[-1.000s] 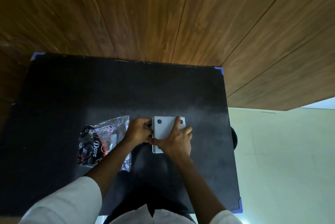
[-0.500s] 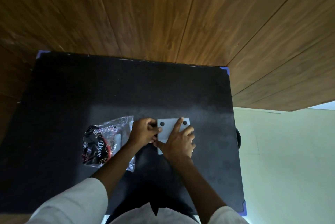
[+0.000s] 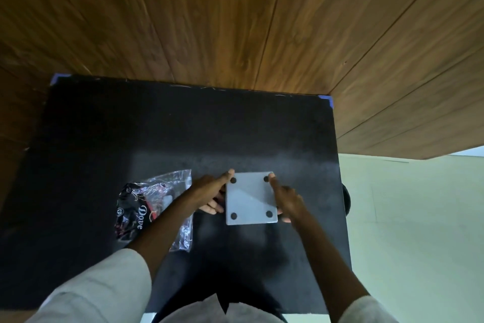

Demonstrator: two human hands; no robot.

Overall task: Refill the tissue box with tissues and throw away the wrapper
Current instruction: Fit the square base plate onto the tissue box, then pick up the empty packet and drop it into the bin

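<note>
The tissue box [image 3: 251, 198] rests upside down on the black table [image 3: 183, 134], showing a pale grey square base with a dark round foot at each corner. My left hand [image 3: 209, 193] grips its left side and my right hand [image 3: 284, 198] grips its right side, each with fingers wrapped around the edge. To the left lies the crinkled clear plastic wrapper [image 3: 146, 207] with black print reading "Dove"; my left forearm crosses over part of it. No tissues can be seen.
A wood-panel wall [image 3: 235, 21] rises right behind the table's far edge. Blue tape marks the table corners [image 3: 328, 100]. A dark round object [image 3: 346, 199] pokes out past the table's right edge, above pale floor [image 3: 419, 231].
My right hand has slid off the top of the box base to its right side and my left hand has opened along the left side. All of the base now shows.
</note>
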